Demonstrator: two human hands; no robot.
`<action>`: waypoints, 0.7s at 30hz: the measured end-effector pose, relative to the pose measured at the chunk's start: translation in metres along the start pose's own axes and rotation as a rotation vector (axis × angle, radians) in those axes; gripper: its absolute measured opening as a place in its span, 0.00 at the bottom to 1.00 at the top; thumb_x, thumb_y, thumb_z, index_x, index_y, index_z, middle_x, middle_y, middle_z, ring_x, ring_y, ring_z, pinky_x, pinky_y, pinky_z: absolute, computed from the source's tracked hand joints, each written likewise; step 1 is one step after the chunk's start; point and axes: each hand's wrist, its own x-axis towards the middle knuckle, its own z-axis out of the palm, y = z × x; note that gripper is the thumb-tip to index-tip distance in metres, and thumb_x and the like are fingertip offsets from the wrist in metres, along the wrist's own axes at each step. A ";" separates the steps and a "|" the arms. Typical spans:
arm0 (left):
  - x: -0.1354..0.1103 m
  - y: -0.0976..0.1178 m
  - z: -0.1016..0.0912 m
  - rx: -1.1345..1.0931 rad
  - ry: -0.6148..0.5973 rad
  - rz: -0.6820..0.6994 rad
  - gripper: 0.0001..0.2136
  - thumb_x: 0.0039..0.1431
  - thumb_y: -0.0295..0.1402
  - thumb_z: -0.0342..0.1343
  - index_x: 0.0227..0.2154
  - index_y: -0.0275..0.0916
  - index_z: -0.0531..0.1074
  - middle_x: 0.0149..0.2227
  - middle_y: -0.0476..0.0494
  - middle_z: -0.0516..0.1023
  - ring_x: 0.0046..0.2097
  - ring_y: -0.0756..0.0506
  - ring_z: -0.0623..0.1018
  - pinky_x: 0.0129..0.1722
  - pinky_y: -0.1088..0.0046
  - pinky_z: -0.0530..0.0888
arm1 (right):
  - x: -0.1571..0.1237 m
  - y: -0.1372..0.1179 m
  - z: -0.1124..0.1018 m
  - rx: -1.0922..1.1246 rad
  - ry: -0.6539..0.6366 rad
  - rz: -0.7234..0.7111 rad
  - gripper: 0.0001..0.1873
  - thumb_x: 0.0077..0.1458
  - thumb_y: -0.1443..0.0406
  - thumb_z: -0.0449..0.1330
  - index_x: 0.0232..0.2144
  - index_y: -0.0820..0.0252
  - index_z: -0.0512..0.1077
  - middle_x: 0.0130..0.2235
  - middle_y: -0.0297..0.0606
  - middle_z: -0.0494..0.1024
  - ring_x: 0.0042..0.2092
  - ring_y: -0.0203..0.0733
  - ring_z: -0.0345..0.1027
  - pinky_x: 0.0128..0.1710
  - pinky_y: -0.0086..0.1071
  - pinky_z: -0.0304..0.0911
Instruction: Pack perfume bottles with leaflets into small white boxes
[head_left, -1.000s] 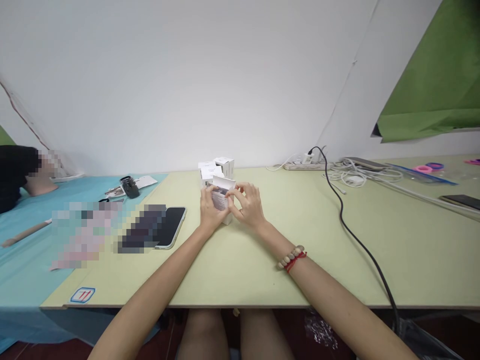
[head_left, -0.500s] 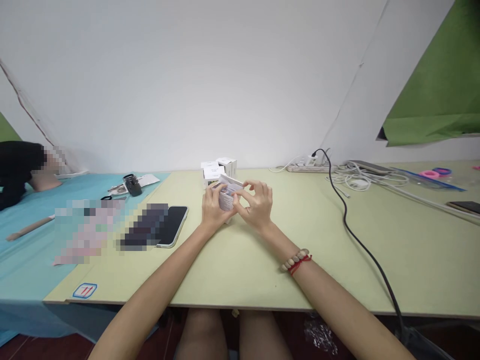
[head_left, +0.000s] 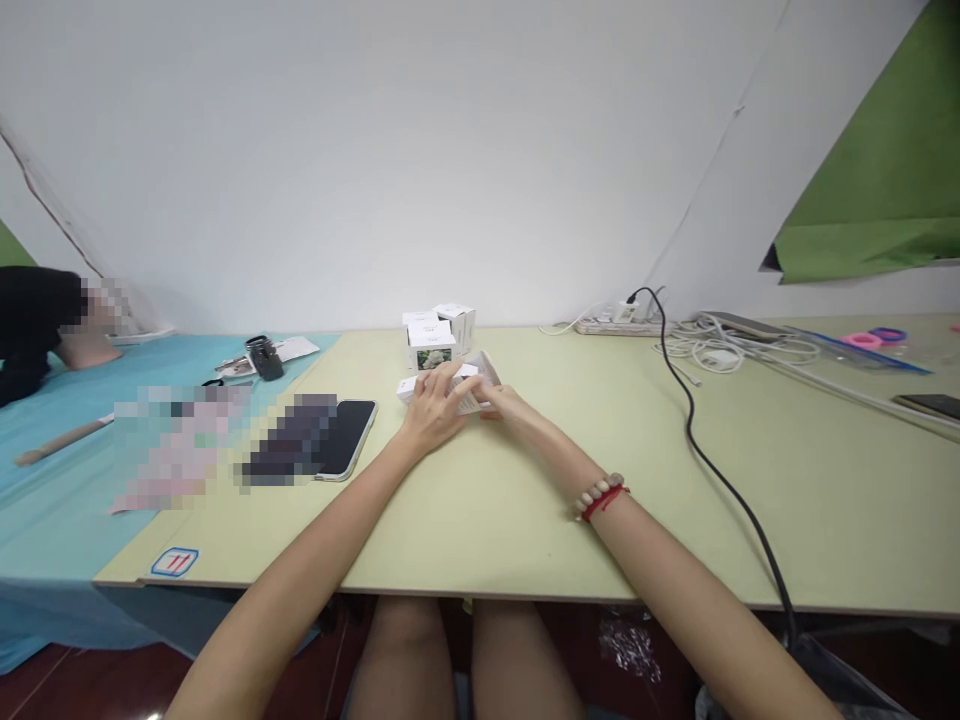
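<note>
A small white cardboard box (head_left: 407, 387) lies on its side on the table, with its open end and flaps (head_left: 487, 370) toward the right. My left hand (head_left: 435, 412) is closed over the box from above and covers much of it. At the open end is my right hand (head_left: 501, 398), gripping the box there; its fingertips are partly hidden by the flaps and the left hand. Just behind my hands stand several more white boxes (head_left: 430, 333), the front one with a picture of pale flowers on its side.
Left of my arms a smartphone (head_left: 352, 440) lies on the yellow table. A dark jar (head_left: 264, 358) stands on the blue cloth (head_left: 52, 520). To the right are a black cable (head_left: 697, 455), a power strip (head_left: 600, 327) and tangled white cables (head_left: 712, 352).
The box has come down from a raised, tilted position onto its side. My left hand has moved on top of it, and my right hand has gone from a pinch at the flap to its right end.
</note>
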 end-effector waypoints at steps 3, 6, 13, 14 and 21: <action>0.000 0.005 0.002 0.044 -0.059 0.087 0.28 0.48 0.26 0.53 0.54 0.45 0.58 0.57 0.40 0.61 0.57 0.41 0.62 0.53 0.64 0.57 | 0.005 0.008 -0.008 0.022 -0.060 0.067 0.10 0.44 0.60 0.58 0.24 0.62 0.73 0.31 0.40 0.75 0.34 0.38 0.66 0.34 0.31 0.62; 0.000 0.008 0.004 0.079 -0.093 0.108 0.29 0.48 0.25 0.52 0.55 0.45 0.56 0.58 0.41 0.60 0.58 0.41 0.61 0.54 0.64 0.56 | 0.007 0.013 -0.010 0.063 -0.068 0.088 0.08 0.44 0.63 0.57 0.26 0.63 0.72 0.31 0.39 0.76 0.32 0.36 0.67 0.34 0.30 0.62; 0.003 0.002 0.001 0.071 -0.182 0.029 0.29 0.49 0.26 0.52 0.56 0.41 0.55 0.59 0.44 0.58 0.60 0.43 0.58 0.56 0.65 0.56 | 0.010 0.014 -0.004 0.185 -0.047 0.099 0.15 0.45 0.57 0.59 0.28 0.66 0.72 0.32 0.41 0.77 0.36 0.38 0.69 0.36 0.27 0.65; 0.004 0.001 0.001 0.070 -0.183 0.020 0.29 0.49 0.26 0.52 0.56 0.41 0.55 0.59 0.44 0.58 0.60 0.43 0.58 0.56 0.65 0.55 | 0.010 0.014 -0.003 0.206 -0.029 0.100 0.16 0.44 0.56 0.59 0.28 0.66 0.72 0.33 0.42 0.77 0.37 0.38 0.69 0.37 0.27 0.65; 0.003 -0.003 0.001 0.076 -0.170 -0.052 0.30 0.50 0.26 0.52 0.58 0.42 0.52 0.59 0.42 0.58 0.59 0.42 0.59 0.55 0.64 0.56 | 0.010 0.013 0.002 0.282 0.117 0.082 0.19 0.44 0.53 0.60 0.30 0.65 0.73 0.39 0.45 0.76 0.43 0.42 0.68 0.32 0.27 0.70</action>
